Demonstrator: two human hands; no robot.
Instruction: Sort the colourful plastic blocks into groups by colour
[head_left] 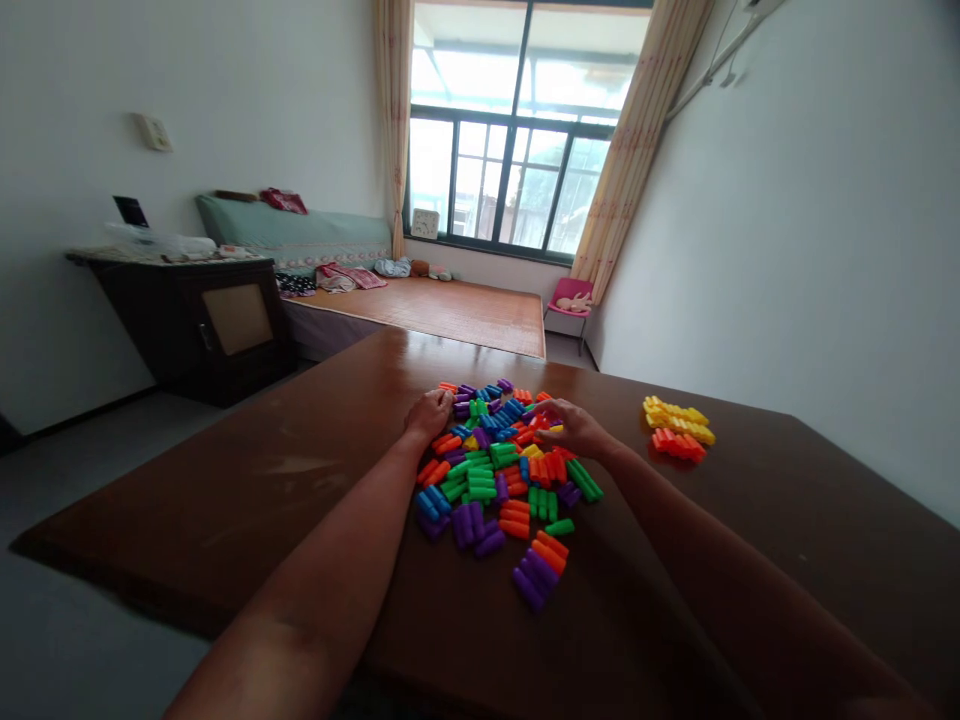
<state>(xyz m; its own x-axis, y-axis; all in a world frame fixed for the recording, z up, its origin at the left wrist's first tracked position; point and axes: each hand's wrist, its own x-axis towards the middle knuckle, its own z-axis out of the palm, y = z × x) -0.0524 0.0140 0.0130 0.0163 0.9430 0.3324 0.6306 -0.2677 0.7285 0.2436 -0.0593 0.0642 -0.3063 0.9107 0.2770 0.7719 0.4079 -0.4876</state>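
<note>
A pile of purple, green, blue, orange and yellow plastic pieces (481, 484) lies on the dark brown table (300, 480). My left hand (430, 414) rests at the pile's far left edge with its fingers curled; whether anything is inside them is hidden. Over the right part of the pile, my right hand (574, 427) reaches in with fingers apart, close to some orange and red pieces (531, 430). Nearer to me lies a joined purple and orange group (538, 572). Off to the right sit yellow rows (679, 418) with an orange row (678, 445) in front of them.
Beyond the table is a low bed (450, 305) with cloths on it. A dark cabinet (187, 310) stands at the left, and a pink chair (570, 297) holding a doll stands below the curtain at the back right.
</note>
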